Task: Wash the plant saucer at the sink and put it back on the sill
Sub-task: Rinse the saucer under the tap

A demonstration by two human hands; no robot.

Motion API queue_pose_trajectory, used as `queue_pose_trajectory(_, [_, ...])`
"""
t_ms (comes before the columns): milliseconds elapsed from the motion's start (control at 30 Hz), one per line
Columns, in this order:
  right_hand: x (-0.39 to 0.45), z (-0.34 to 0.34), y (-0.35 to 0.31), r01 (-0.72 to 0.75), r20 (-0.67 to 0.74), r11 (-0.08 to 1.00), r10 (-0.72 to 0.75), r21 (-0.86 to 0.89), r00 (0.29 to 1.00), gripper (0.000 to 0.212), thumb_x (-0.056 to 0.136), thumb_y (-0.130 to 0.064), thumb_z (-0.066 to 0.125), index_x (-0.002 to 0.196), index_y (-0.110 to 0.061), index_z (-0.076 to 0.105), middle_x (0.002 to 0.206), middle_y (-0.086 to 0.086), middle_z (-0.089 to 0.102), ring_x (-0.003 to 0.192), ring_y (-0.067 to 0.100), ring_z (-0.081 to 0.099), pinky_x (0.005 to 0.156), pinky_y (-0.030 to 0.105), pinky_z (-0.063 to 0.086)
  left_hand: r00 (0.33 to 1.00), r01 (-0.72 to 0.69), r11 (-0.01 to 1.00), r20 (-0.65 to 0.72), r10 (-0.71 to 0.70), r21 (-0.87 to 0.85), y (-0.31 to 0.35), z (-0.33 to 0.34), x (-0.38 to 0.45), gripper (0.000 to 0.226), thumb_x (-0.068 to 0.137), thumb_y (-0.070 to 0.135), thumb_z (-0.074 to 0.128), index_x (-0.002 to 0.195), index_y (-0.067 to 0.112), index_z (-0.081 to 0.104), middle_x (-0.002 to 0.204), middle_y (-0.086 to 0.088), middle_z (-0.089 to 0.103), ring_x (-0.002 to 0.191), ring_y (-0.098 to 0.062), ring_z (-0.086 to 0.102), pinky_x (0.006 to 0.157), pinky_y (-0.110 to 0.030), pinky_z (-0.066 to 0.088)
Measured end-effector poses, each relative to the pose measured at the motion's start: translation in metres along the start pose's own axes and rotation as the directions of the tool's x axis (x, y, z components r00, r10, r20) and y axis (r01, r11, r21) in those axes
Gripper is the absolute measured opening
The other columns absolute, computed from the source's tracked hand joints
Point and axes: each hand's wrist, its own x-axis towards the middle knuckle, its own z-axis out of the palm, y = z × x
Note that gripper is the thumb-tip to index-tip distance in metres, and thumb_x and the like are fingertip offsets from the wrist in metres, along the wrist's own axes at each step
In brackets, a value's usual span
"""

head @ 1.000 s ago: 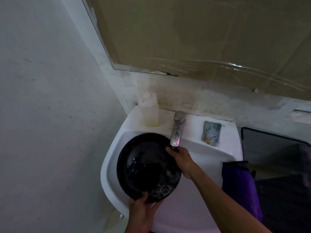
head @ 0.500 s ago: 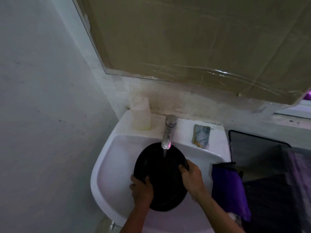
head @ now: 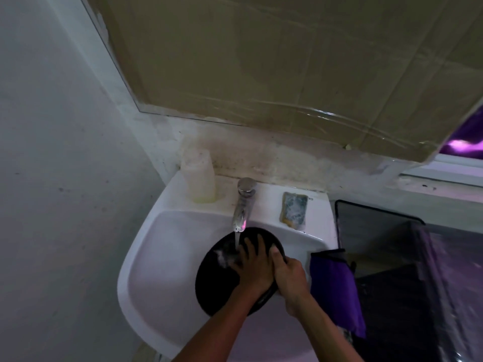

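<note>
A round black plant saucer [head: 217,280] is tilted inside the white sink [head: 156,257], under the running tap [head: 241,207]. Water falls onto its upper part, where a little foam shows. My left hand [head: 252,265] lies flat on the saucer's face with fingers spread, just right of the stream. My right hand [head: 288,276] grips the saucer's right rim, thumb over the edge. The window sill [head: 444,173] shows at the far right, above the sink.
A cloudy plastic bottle [head: 200,176] stands on the sink's back left ledge. A wet sponge [head: 295,210] lies on the back right ledge. A purple cloth [head: 337,288] hangs right of the sink beside a dark bin. Taped cardboard [head: 287,61] covers the wall above.
My left hand left the saucer's left rim and now presses flat on its face near the water. The right hand keeps its hold on the right rim. The camera tilted slightly.
</note>
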Motion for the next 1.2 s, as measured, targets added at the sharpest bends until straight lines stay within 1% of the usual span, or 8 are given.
queue_pose_trajectory(200, [-0.003,-0.016,0.003,-0.105,0.122,0.991,0.094,0.081,0.988,0.030,0.094,-0.042,0.055,0.097,-0.017,0.071,0.092,0.002,0.074,0.081,0.018,0.071,0.061,0.027,0.058,0.953,-0.130,0.946,-0.225,0.201,0.296,-0.040,-0.020,0.014,0.076,0.096,0.064,0.023,0.156,0.020,0.009,0.163,-0.019,0.008,0.149,-0.044,-0.001,0.112,-0.066,-0.010])
queue_pose_trajectory(300, [-0.007,-0.025,0.010,-0.158,0.243,0.980,0.126,0.118,0.962,0.030,0.093,-0.041,0.057,0.104,-0.017,0.071,0.094,-0.001,0.076,0.086,0.016,0.073,0.067,0.028,0.058,0.917,-0.116,0.866,-0.282,0.281,0.487,-0.054,-0.042,0.026,0.066,0.092,0.061,0.045,0.138,0.015,0.050,0.137,-0.026,0.053,0.132,-0.045,0.044,0.109,-0.068,0.022])
queue_pose_trajectory(367, [-0.010,-0.027,0.015,-0.202,0.304,0.972,0.158,0.121,0.940,0.028,0.093,-0.042,0.057,0.102,-0.020,0.070,0.096,-0.002,0.077,0.089,0.017,0.072,0.068,0.029,0.058,0.945,-0.110,0.846,-0.207,0.251,0.521,-0.060,-0.057,0.027,0.060,0.092,0.066,0.037,0.120,0.016,0.056,0.114,-0.013,0.067,0.108,-0.035,0.062,0.096,-0.048,0.045])
queue_pose_trajectory(467, [-0.011,-0.027,0.022,-0.197,0.302,0.971,0.150,0.134,0.941,0.023,0.093,-0.037,0.058,0.105,-0.020,0.069,0.100,0.001,0.076,0.094,0.019,0.071,0.079,0.032,0.058,0.951,-0.143,0.828,-0.156,0.266,0.542,-0.062,-0.073,0.024,0.058,0.091,0.070,0.033,0.114,0.024,0.062,0.102,-0.008,0.071,0.095,-0.029,0.067,0.078,-0.034,0.048])
queue_pose_trajectory(567, [-0.013,-0.025,0.028,-0.192,0.259,0.959,0.135,0.209,0.956,0.022,0.096,-0.027,0.056,0.113,-0.018,0.067,0.106,0.006,0.074,0.100,0.024,0.069,0.094,0.040,0.053,0.939,-0.206,0.776,-0.103,0.328,0.596,-0.062,-0.084,0.017,0.043,0.094,0.060,0.039,0.123,0.036,0.060,0.110,-0.004,0.069,0.102,-0.026,0.065,0.082,-0.032,0.048])
queue_pose_trajectory(667, [-0.016,-0.020,0.033,-0.146,0.178,0.961,0.106,0.233,0.978,0.019,0.097,-0.013,0.052,0.111,-0.016,0.065,0.105,0.008,0.073,0.099,0.025,0.068,0.093,0.043,0.054,0.959,-0.185,0.803,-0.075,0.274,0.567,-0.072,-0.087,0.015,0.042,0.094,0.048,0.048,0.133,0.033,0.053,0.124,-0.004,0.062,0.112,-0.028,0.060,0.091,-0.036,0.046])
queue_pose_trajectory(800, [-0.022,-0.011,0.037,-0.159,0.147,0.963,0.129,0.215,0.981,0.027,0.096,-0.003,0.047,0.102,-0.022,0.064,0.098,0.004,0.072,0.093,0.022,0.069,0.083,0.037,0.058,0.986,-0.015,0.919,-0.150,0.080,0.394,-0.084,-0.088,0.012,0.049,0.096,0.056,0.043,0.110,0.014,0.063,0.113,-0.013,0.065,0.107,-0.034,0.062,0.090,-0.038,0.049])
queue_pose_trajectory(1200, [-0.010,0.004,0.034,-0.217,0.143,0.968,0.198,0.125,0.970,0.027,0.098,-0.003,0.038,0.110,-0.016,0.059,0.102,0.013,0.069,0.091,0.029,0.067,0.074,0.043,0.060,0.963,0.224,0.972,-0.170,-0.208,0.077,-0.116,-0.110,-0.002,0.048,0.104,0.042,0.033,0.107,0.002,0.059,0.113,-0.019,0.064,0.103,-0.033,0.062,0.082,-0.034,0.046])
